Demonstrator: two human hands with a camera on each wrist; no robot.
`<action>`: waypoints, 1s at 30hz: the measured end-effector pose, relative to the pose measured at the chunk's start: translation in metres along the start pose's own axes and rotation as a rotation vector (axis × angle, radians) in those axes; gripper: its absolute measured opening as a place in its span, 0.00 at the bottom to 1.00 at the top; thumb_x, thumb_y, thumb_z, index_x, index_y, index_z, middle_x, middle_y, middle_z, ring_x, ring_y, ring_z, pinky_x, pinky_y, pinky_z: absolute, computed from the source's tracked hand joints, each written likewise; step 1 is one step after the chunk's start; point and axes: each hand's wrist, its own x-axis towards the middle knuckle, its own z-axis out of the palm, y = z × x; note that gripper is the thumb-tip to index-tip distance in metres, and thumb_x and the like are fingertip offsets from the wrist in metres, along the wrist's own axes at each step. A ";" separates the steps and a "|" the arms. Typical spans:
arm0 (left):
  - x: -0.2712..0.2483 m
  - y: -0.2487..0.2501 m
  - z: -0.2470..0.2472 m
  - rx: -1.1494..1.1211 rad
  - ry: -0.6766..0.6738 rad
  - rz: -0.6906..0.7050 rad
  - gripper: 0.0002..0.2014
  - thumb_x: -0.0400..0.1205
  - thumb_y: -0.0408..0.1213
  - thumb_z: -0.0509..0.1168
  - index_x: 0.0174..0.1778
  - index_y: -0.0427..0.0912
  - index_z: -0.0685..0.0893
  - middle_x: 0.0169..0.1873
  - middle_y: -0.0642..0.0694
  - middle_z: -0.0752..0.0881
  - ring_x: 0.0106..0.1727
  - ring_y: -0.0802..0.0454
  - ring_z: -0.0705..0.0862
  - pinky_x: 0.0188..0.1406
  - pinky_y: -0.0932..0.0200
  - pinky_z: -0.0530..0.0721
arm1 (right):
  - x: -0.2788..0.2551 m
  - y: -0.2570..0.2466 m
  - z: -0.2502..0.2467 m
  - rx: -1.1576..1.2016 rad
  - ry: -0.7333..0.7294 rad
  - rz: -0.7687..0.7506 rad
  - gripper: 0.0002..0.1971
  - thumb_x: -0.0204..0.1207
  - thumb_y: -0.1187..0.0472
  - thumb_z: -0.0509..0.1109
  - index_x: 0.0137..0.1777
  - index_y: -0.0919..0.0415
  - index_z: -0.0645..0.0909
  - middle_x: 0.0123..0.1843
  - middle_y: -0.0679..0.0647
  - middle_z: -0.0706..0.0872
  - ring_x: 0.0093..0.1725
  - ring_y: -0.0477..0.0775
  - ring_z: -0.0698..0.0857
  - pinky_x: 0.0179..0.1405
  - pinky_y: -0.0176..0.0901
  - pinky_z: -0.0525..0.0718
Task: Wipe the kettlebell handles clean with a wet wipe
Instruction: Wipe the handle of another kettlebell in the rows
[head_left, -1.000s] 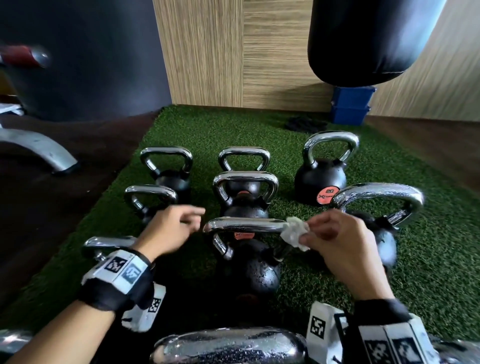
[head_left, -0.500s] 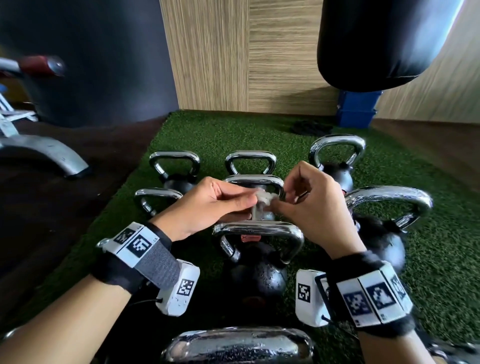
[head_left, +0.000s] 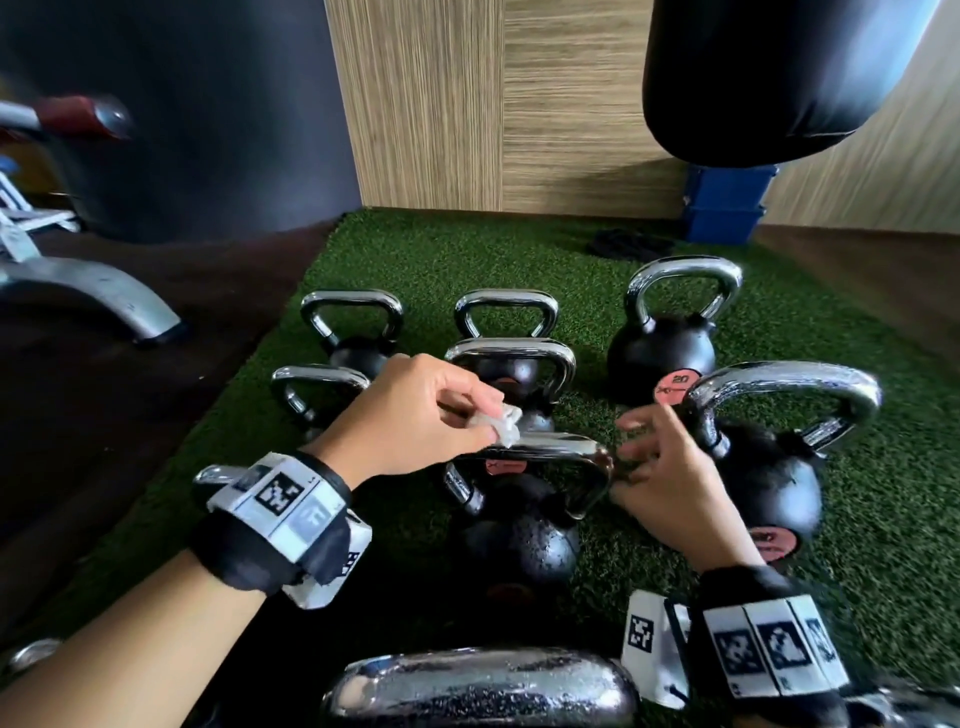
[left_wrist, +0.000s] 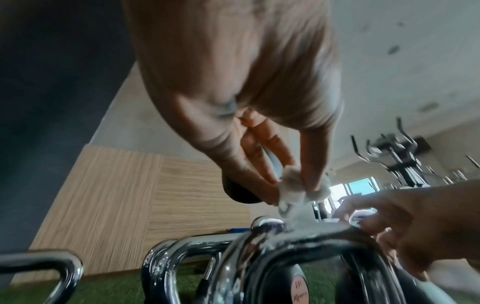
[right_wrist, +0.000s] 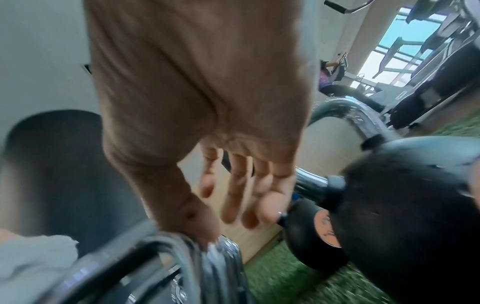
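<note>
Several black kettlebells with chrome handles stand on green turf (head_left: 415, 260). My left hand (head_left: 467, 410) pinches a crumpled white wet wipe (head_left: 508, 425) between thumb and fingers, just above the left part of the near kettlebell's handle (head_left: 550, 448). In the left wrist view the wet wipe (left_wrist: 293, 193) hangs down onto that wet handle (left_wrist: 311, 232). My right hand (head_left: 644, 452) is at the handle's right corner with relaxed fingers and holds nothing. In the right wrist view its thumb (right_wrist: 205, 228) touches the chrome bar (right_wrist: 221, 263).
A big kettlebell (head_left: 769, 478) stands close to the right of my right hand, and another wet chrome handle (head_left: 483, 686) lies at the bottom edge. A black punching bag (head_left: 779, 78) hangs at the top right above blue boxes (head_left: 727, 208). A bench leg (head_left: 93, 291) rests on the dark floor at the left.
The wet wipe went from my right hand to my left: the hands met above the handle, then my left hand took it. My right hand dropped to the handle's right corner.
</note>
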 end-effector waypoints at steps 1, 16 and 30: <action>-0.001 0.002 0.005 0.057 0.014 0.028 0.11 0.72 0.37 0.82 0.50 0.49 0.96 0.50 0.59 0.95 0.48 0.67 0.93 0.50 0.58 0.93 | -0.002 0.011 0.007 0.015 -0.076 0.084 0.34 0.59 0.64 0.85 0.62 0.40 0.77 0.49 0.45 0.89 0.39 0.49 0.87 0.42 0.47 0.88; -0.022 0.009 0.006 0.445 0.007 0.168 0.12 0.81 0.49 0.75 0.58 0.52 0.95 0.61 0.58 0.92 0.64 0.71 0.86 0.70 0.68 0.81 | -0.012 0.046 0.066 0.150 -0.102 0.167 0.13 0.59 0.43 0.87 0.44 0.40 0.92 0.38 0.34 0.92 0.43 0.33 0.89 0.46 0.37 0.87; -0.048 -0.030 0.007 0.175 0.190 -0.074 0.13 0.80 0.40 0.78 0.61 0.56 0.93 0.52 0.69 0.91 0.54 0.77 0.88 0.55 0.80 0.82 | -0.016 0.054 0.071 0.212 -0.102 0.150 0.14 0.61 0.41 0.86 0.46 0.36 0.91 0.40 0.35 0.93 0.42 0.32 0.89 0.46 0.39 0.87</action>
